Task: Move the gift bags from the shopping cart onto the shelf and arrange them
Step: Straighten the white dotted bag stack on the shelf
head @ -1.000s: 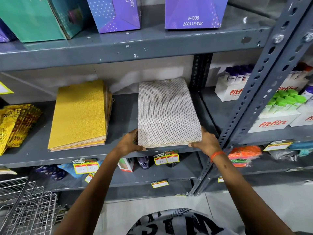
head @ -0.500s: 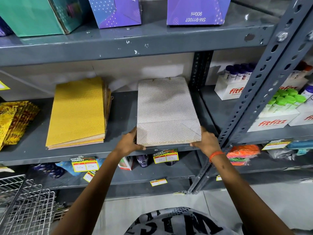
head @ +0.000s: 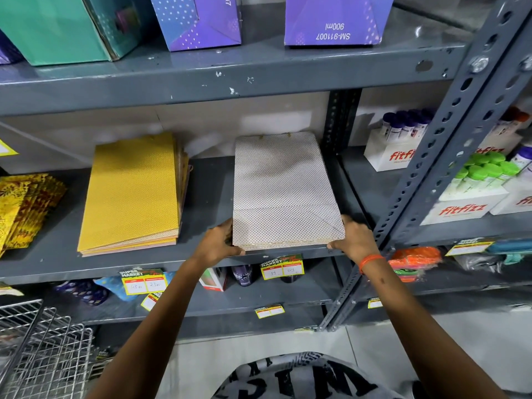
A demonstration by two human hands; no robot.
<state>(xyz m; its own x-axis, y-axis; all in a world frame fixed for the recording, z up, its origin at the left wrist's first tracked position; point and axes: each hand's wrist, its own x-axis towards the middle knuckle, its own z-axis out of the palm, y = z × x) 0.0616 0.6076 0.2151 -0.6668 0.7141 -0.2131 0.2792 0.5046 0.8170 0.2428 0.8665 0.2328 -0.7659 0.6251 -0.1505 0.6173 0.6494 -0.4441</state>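
Here, the left hand (head: pixel 218 243) and right hand (head: pixel 355 237) each pinch a near corner of the flat stack of white dotted paper gift bags (head: pixel 283 191). It lies between them on the grey metal shelf (head: pixel 207 197). Further left lie yellow paper bags (head: pixel 132 194).

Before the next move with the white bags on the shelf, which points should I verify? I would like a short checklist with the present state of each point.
1. Left grip and right grip hold the near corners of the white dotted bag stack: ok.
2. The white stack lies flat on the shelf: ok.
3. The white stack is apart from the yellow bag stack: ok.
4. The yellow stack's near edges are flush: not ok, they fan out.
5. More bags wait in the shopping cart: cannot tell.
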